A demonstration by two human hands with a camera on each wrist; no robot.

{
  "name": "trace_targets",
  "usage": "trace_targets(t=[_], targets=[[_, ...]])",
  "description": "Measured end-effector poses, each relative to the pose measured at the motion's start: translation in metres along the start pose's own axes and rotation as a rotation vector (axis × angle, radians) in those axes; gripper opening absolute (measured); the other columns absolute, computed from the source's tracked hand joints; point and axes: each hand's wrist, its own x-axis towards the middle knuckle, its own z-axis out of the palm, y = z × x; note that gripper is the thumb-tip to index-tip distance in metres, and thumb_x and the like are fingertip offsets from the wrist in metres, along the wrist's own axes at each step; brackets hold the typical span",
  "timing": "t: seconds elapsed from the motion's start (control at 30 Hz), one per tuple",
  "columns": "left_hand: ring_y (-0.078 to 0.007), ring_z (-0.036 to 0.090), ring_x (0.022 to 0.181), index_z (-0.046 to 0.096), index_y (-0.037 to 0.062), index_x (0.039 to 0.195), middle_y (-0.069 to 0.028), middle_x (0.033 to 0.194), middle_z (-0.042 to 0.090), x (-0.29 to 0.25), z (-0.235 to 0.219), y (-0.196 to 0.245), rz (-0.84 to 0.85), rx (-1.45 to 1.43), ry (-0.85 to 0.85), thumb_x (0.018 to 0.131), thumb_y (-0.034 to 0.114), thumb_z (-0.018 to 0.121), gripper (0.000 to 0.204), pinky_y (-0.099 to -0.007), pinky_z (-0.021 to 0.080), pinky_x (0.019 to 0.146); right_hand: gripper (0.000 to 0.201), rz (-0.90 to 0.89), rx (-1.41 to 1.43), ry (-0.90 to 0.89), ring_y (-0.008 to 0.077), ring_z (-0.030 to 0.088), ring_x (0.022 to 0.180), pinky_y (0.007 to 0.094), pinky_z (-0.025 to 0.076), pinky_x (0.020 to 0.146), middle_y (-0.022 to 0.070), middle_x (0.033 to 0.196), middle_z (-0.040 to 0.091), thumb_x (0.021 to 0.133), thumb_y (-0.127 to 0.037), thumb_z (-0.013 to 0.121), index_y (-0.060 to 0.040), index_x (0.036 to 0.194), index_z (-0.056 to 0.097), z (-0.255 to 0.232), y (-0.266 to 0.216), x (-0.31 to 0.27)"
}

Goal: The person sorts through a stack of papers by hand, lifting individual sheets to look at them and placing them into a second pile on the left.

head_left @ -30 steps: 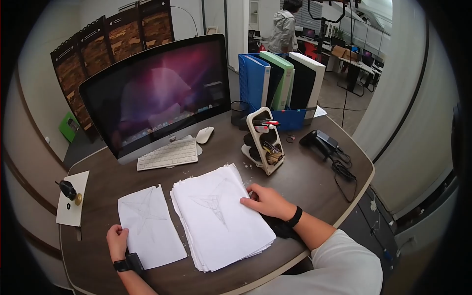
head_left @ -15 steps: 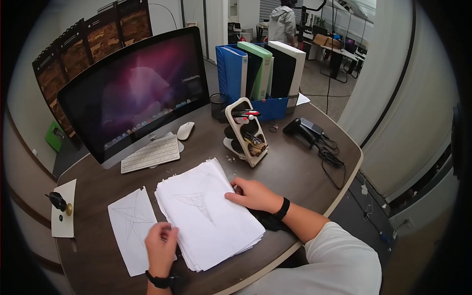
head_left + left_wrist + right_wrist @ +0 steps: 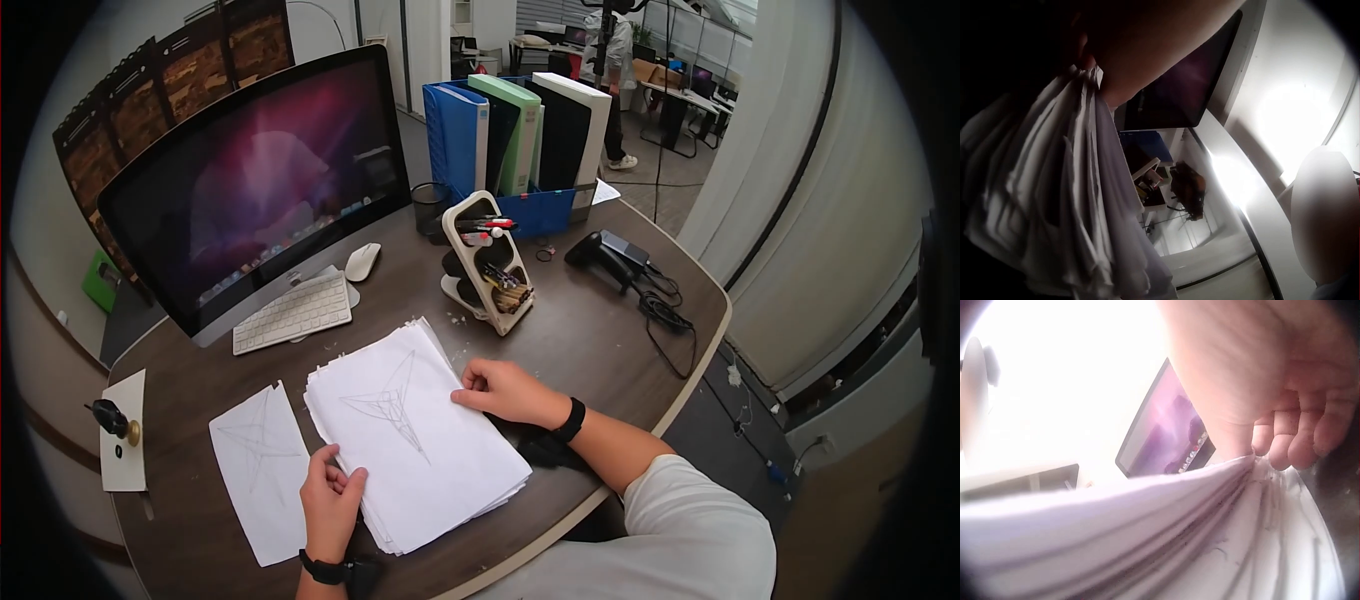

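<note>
A thick stack of paper [image 3: 430, 465], its top sheet bearing a pencil drawing of a pointed star-like shape, lies on the desk in front of me. My left hand [image 3: 330, 500] pinches its left edge, thumb on top. At the right edge my right hand [image 3: 510, 392] grips it between thumb and fingers. In the right wrist view, curled fingers [image 3: 1300, 440] meet the fanned page edges. The left wrist view shows the layered sheets [image 3: 1079, 187] spreading out below the hand. Left of the stack lies a single sheet [image 3: 262, 480] with a similar star drawing.
Behind the paper stand a keyboard [image 3: 295, 315], a mouse [image 3: 362, 262], a monitor [image 3: 270, 190] and a pen holder [image 3: 490, 265]. Binders [image 3: 510, 140] fill a blue rack at the back. A black device with a cable [image 3: 600, 260] lies to the right, a white board [image 3: 122, 440] far left.
My left hand has left the single sheet and moved right to the stack's left edge. The right hand stays at the right edge. The view has shifted; the person behind has moved.
</note>
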Motion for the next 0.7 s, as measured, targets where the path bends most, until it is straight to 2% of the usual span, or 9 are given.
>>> trace_targets(t=[0.2, 0.27, 0.37, 0.4, 0.43, 0.5, 0.53, 0.67, 0.7], targets=[[-0.0059, 0.049, 0.064, 0.059, -0.0033, 0.133, 0.0012, 0.073, 0.053, 0.001, -0.001, -0.005, -0.001, 0.014, -0.028, 0.085, 0.003, 0.076, 0.051, -0.0222, 0.042, 0.058, 0.03, 0.099, 0.161, -0.031, 0.0173, 0.062, 0.069, 0.0346, 0.05, 0.063, 0.0105, 0.079, 0.068, 0.093, -0.027, 0.073, 0.0025, 0.091, 0.068, -0.004, 0.009, 0.003], [-0.0058, 0.048, 0.064, 0.059, -0.0032, 0.133, 0.0011, 0.074, 0.053, 0.0, -0.001, -0.005, -0.004, 0.012, -0.038, 0.085, 0.003, 0.076, 0.051, -0.0221, 0.042, 0.059, 0.027, 0.039, 0.114, 0.037, 0.0083, 0.058, 0.071, 0.0282, 0.048, 0.064, 0.0021, 0.079, 0.066, 0.097, -0.026, 0.071, 0.0013, 0.098, 0.067, -0.006, 0.011, 0.004], [-0.0057, 0.048, 0.064, 0.06, -0.0032, 0.131, 0.0014, 0.075, 0.053, 0.001, -0.001, 0.005, -0.006, 0.016, -0.025, 0.085, 0.003, 0.075, 0.049, -0.0219, 0.042, 0.059, 0.022, 0.037, 0.293, 0.209, 0.0067, 0.059, 0.071, 0.0288, 0.048, 0.063, 0.0029, 0.082, 0.07, 0.099, -0.02, 0.065, 0.0014, 0.102, 0.067, -0.007, 0.009, 0.008], [-0.0057, 0.048, 0.065, 0.061, -0.0033, 0.13, 0.0017, 0.076, 0.053, -0.001, 0.0, 0.006, -0.01, 0.024, -0.01, 0.086, 0.003, 0.075, 0.046, -0.0218, 0.042, 0.059, 0.019, 0.028, 0.389, 0.156, 0.0023, 0.059, 0.074, 0.0244, 0.048, 0.064, -0.0009, 0.087, 0.07, 0.103, -0.018, 0.062, -0.0006, 0.11, 0.064, -0.007, 0.016, 0.011], [-0.0057, 0.048, 0.065, 0.061, -0.0033, 0.13, 0.0017, 0.076, 0.053, -0.001, 0.001, 0.002, -0.016, 0.026, -0.021, 0.086, 0.003, 0.075, 0.046, -0.0218, 0.042, 0.059, 0.019, 0.04, 0.391, 0.159, 0.0023, 0.059, 0.074, 0.0244, 0.048, 0.064, -0.0009, 0.087, 0.07, 0.103, -0.018, 0.062, -0.0006, 0.11, 0.064, -0.007, 0.013, 0.011], [-0.0056, 0.048, 0.066, 0.063, -0.0035, 0.127, 0.0029, 0.079, 0.053, 0.003, 0.001, -0.014, 0.04, -0.055, 0.064, 0.092, 0.006, 0.07, 0.036, -0.0218, 0.041, 0.059, 0.019, 0.068, 0.85, 0.106, 0.002, 0.061, 0.076, 0.0217, 0.049, 0.065, -0.0021, 0.089, 0.069, 0.105, -0.02, 0.061, -0.0024, 0.114, 0.062, -0.007, -0.006, 0.009], [-0.0045, 0.047, 0.067, 0.065, -0.0026, 0.125, 0.0035, 0.084, 0.055, 0.005, 0.003, -0.023, 0.142, -0.127, 0.14, 0.099, 0.01, 0.064, 0.03, -0.0208, 0.039, 0.058, 0.02, 0.086, 0.888, 0.074, 0.002, 0.062, 0.077, 0.0195, 0.05, 0.065, -0.0027, 0.091, 0.068, 0.106, -0.021, 0.061, -0.0034, 0.116, 0.06, -0.009, -0.013, 0.006], [-0.003, 0.047, 0.068, 0.066, -0.0021, 0.124, 0.0024, 0.089, 0.059, 0.004, -0.008, -0.033, 0.179, -0.263, 0.062, 0.101, 0.013, 0.062, 0.028, -0.0197, 0.036, 0.057, 0.021, 0.047, 0.871, -0.033, -0.0003, 0.053, 0.065, 0.0196, 0.043, 0.057, -0.0066, 0.078, 0.061, 0.105, -0.02, 0.063, -0.0032, 0.116, 0.059, -0.005, -0.016, 0.0], [-0.0051, 0.05, 0.075, 0.065, -0.0031, 0.119, 0.0014, 0.091, 0.058, 0.002, -0.005, -0.03, 0.123, -0.324, 0.034, 0.101, 0.012, 0.062, 0.024, -0.0212, 0.041, 0.066, 0.021, 0.052, 0.873, -0.029, -0.0003, 0.053, 0.065, 0.0196, 0.043, 0.057, -0.0066, 0.078, 0.061, 0.105, -0.02, 0.063, -0.0032, 0.116, 0.059, -0.004, -0.019, -0.003]])
